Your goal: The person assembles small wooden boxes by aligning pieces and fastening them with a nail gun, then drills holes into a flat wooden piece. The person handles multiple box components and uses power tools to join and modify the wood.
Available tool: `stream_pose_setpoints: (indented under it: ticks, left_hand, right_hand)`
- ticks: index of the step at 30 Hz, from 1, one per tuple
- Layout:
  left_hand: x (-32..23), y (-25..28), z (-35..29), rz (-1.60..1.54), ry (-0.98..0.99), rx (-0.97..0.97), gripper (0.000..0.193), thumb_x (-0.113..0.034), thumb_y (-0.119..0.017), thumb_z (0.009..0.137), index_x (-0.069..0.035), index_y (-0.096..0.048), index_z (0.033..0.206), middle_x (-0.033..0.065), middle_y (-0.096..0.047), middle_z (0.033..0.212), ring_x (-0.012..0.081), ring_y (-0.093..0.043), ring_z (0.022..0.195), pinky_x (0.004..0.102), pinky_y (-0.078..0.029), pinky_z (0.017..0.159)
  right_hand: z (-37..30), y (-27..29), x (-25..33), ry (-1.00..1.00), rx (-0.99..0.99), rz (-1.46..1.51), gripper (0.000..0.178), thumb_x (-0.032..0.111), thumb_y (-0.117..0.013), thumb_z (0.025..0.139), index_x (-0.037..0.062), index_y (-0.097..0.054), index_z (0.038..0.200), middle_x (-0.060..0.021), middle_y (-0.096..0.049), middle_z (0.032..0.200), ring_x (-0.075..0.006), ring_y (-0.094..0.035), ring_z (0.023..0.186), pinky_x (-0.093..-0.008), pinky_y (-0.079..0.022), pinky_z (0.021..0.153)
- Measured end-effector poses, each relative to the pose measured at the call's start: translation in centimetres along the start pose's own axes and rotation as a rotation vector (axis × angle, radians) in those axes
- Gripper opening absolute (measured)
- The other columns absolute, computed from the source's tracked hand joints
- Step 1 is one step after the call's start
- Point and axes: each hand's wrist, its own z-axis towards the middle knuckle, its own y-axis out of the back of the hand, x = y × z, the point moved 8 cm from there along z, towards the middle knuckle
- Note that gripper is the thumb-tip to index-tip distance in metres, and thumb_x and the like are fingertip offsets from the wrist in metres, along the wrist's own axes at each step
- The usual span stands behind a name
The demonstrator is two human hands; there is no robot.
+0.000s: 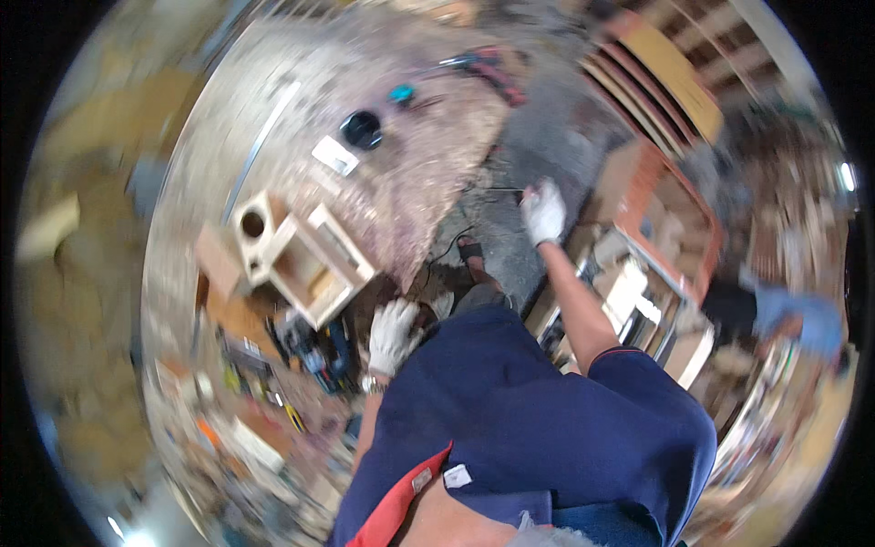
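Observation:
My right hand [544,211], in a white work glove, is out over the grey floor. Its fingers are closed round a thin tool [499,189] with a slim shaft pointing left; motion blur hides its exact kind. Gloved in white too, my left hand [394,335] is low at the near edge of the worktable [415,164], fingers loosely stretched, beside a small brownish thing I cannot make out. To its left stand an open wooden box [314,269] and a wooden panel with round holes [255,228]. A dark power tool [314,351] lies below them.
On the table lie a black round container [362,130], a white card [335,156], a metal strip [262,141] and a red drill-like tool [492,73]. An orange-edged crate [670,214] and stacked boards [652,87] stand right. Another person [788,314] is at far right.

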Motion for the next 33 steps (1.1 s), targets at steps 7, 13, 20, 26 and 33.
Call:
stream_pose_setpoints:
  ticks: [7,13,20,26,33]
  left_hand:
    - [-2.9,1.6,5.8,-0.009,0.161,-0.208,0.032,-0.023,-0.075,0.078,-0.013,-0.06,0.104,0.0074,-0.057,0.099,0.0275,-0.058,0.1,0.0424,-0.044,0.091]
    - [-3.4,1.5,6.4,0.107,0.322,-0.249,0.026,-0.021,-0.074,0.075,-0.016,-0.064,0.099,0.0038,-0.059,0.096,0.0227,-0.059,0.098,0.0387,-0.045,0.089]
    - [-3.6,-0.2,1.9,0.107,0.441,-0.326,0.034,-0.025,-0.072,0.079,-0.016,-0.065,0.111,0.0031,-0.059,0.095,0.0226,-0.059,0.096,0.0402,-0.045,0.089]
    - [-4.6,-0.9,-5.4,-0.186,0.529,-0.564,0.043,-0.041,-0.073,0.087,-0.009,-0.065,0.114,0.0088,-0.06,0.093,0.029,-0.059,0.092,0.0434,-0.045,0.084]
    - [-2.5,-4.9,-22.2,-1.098,0.8,-0.842,0.068,-0.043,-0.075,0.092,-0.007,-0.051,0.144,0.0087,-0.068,0.12,0.0237,-0.065,0.113,0.0373,-0.049,0.1]
  right_hand:
    - [26.2,-11.7,5.7,0.244,0.24,-0.399,0.065,0.058,-0.071,0.083,-0.0046,-0.07,0.101,-0.0287,-0.071,0.101,-0.0439,-0.071,0.098,-0.0541,-0.056,0.085]
    - [34.7,-23.4,2.0,0.272,0.584,-0.552,0.077,0.064,-0.065,0.078,-0.0052,-0.075,0.109,-0.0249,-0.075,0.108,-0.038,-0.072,0.105,-0.0461,-0.054,0.094]
    - [26.8,-14.9,4.0,0.163,0.383,-0.337,0.057,0.044,-0.074,0.084,-0.0031,-0.071,0.116,-0.0139,-0.073,0.083,-0.025,-0.07,0.072,-0.0447,-0.057,0.063]
    - [1.3,-6.5,9.7,-0.159,1.182,1.17,0.028,0.017,-0.078,0.09,0.0118,-0.06,0.11,-0.004,-0.063,0.099,-0.0213,-0.063,0.099,-0.0393,-0.053,0.086]
    - [-27.0,-2.3,17.3,-0.095,1.48,0.972,0.031,0.013,-0.08,0.089,0.0079,-0.066,0.116,-0.0018,-0.069,0.101,-0.016,-0.065,0.085,-0.0333,-0.055,0.079]
